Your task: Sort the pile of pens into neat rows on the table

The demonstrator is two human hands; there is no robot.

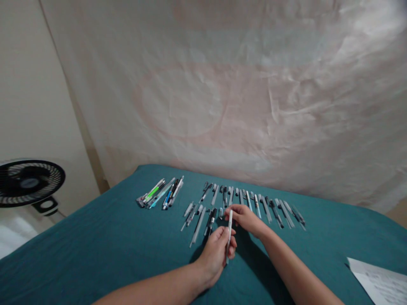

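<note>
My left hand (219,250) is closed around the lower part of a white pen (229,231), which stands tilted over the teal cloth. My right hand (243,218) pinches the pen's upper end with its fingertips. Just beyond both hands lies a row of several grey, white and black pens (254,201) spread side by side. A smaller cluster of pens and caps (199,216) lies left of my hands. Further left sits a bunch of pens (160,192) with green and blue barrels.
The teal-covered table (111,245) reaches to a wrinkled pale sheet (222,84) hung behind it. A black fan (28,182) stands at the left beside the table. A printed sheet of paper (378,279) lies at the table's near right corner.
</note>
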